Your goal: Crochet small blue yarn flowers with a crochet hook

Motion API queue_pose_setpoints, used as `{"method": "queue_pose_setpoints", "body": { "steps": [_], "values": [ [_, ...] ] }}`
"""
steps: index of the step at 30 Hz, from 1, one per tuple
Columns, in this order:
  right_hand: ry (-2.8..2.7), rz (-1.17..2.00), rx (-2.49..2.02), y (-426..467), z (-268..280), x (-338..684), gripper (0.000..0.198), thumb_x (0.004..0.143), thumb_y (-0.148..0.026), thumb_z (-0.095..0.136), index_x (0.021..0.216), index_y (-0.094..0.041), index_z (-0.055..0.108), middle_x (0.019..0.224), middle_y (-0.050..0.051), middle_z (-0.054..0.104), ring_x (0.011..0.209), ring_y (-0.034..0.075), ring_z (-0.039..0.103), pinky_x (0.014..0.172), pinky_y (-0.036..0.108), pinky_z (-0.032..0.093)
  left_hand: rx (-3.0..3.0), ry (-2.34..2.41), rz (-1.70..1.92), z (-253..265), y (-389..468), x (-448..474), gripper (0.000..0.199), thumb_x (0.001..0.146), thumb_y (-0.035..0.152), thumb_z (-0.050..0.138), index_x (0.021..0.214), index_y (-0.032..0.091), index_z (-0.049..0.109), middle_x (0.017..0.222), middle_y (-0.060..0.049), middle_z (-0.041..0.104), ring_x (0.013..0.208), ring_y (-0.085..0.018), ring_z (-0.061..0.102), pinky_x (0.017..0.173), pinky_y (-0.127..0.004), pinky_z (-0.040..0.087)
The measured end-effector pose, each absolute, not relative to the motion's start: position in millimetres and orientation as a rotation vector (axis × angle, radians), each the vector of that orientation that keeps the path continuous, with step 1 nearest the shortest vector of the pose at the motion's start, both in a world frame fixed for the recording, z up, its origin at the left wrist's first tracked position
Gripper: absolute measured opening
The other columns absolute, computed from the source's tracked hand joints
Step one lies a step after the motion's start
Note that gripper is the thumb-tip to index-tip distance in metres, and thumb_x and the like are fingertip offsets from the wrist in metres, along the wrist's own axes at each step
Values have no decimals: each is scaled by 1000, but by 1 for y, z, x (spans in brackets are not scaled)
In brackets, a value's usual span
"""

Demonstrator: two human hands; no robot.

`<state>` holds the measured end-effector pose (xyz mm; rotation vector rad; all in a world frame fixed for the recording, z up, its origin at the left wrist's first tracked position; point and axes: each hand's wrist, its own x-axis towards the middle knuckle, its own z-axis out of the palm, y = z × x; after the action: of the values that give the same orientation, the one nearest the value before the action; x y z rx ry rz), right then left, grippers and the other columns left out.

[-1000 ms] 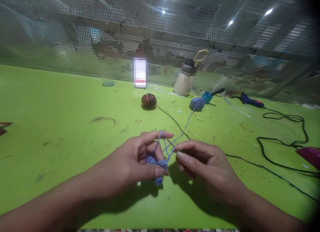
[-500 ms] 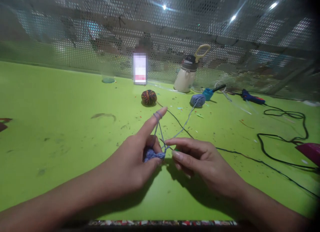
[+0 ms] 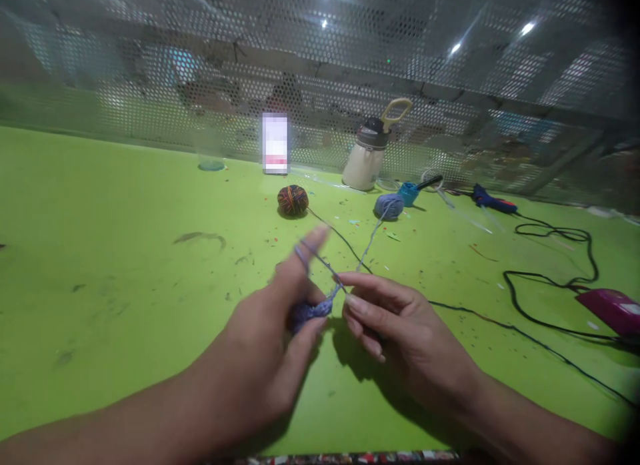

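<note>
A small blue-purple crochet piece point(image 3: 314, 313) is pinched in my left hand point(image 3: 270, 338), partly hidden by its fingers. Yarn of the same colour wraps the raised, slightly blurred left index finger and stretches to the right hand. My right hand point(image 3: 405, 325) closes thumb and index finger on a thin crochet hook point(image 3: 343, 285), mostly hidden by the fingers, where yarn meets the piece. From there a strand leads back to the blue-purple yarn ball point(image 3: 389, 207).
On the green table point(image 3: 125, 251) sit a multicoloured yarn ball point(image 3: 293, 201), a lit phone point(image 3: 275, 143), a cream bottle point(image 3: 365, 159) and a blue pot point(image 3: 409, 194). At right lie a glue gun point(image 3: 493, 200), black cord and a magenta object point(image 3: 611, 310). Perforated mesh point(image 3: 320, 78) stands behind.
The left index finger has tilted and the yarn on it now runs slanting to the right hand. The hook tip shows less than before. The view has shifted slightly.
</note>
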<state>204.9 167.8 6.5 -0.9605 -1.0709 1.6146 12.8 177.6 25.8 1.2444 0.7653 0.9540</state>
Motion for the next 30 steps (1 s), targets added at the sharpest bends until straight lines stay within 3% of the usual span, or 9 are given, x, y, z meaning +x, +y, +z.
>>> {"method": "queue_pose_setpoints", "body": {
  "steps": [2, 4, 7, 11, 18, 30],
  "values": [
    [-1094, 1563, -958, 167, 7, 205, 24, 85, -26, 73, 109, -26, 73, 62, -4, 59, 50, 6, 45, 46, 17, 33, 1138, 789, 930, 26, 183, 11, 98, 77, 13, 74, 152, 39, 17, 82, 0, 64, 75, -18, 59, 69, -30, 48],
    [-1152, 1507, -966, 165, 8, 207, 24, 85, -27, 73, 109, -28, 74, 63, -3, 59, 51, 6, 45, 46, 18, 34, 1031, 739, 887, 28, 188, 10, 110, 73, 10, 77, 154, 34, 7, 80, 0, 66, 70, -17, 63, 64, -27, 50],
    [-1297, 1381, -995, 162, 11, 208, 22, 87, -26, 69, 108, -29, 75, 62, -3, 58, 50, 7, 44, 46, 19, 34, 902, 630, 846, 31, 191, 6, 109, 71, 7, 79, 154, 27, 9, 79, -3, 68, 69, -16, 65, 59, -23, 51],
    [-1465, 1112, -1060, 160, 13, 209, 24, 86, -20, 67, 108, -27, 75, 63, -3, 57, 52, 8, 44, 46, 21, 34, 878, 557, 814, 34, 191, 2, 108, 74, 6, 77, 154, 29, 8, 78, -5, 70, 68, -16, 65, 58, -21, 50],
    [-1676, 834, -1083, 160, 15, 212, 24, 87, -17, 65, 108, -26, 75, 94, 4, 77, 77, 16, 68, 63, 27, 52, 921, 558, 824, 37, 193, 0, 114, 74, 5, 77, 154, 38, 3, 89, -3, 69, 78, -16, 64, 64, -21, 51],
    [-1824, 651, -1003, 164, 19, 212, 28, 86, -10, 65, 105, -27, 74, 89, -1, 78, 74, 12, 70, 66, 21, 55, 1012, 506, 833, 40, 193, -4, 113, 76, 11, 75, 152, 41, -2, 87, -3, 68, 75, -15, 62, 60, -18, 49]
  ]
}}
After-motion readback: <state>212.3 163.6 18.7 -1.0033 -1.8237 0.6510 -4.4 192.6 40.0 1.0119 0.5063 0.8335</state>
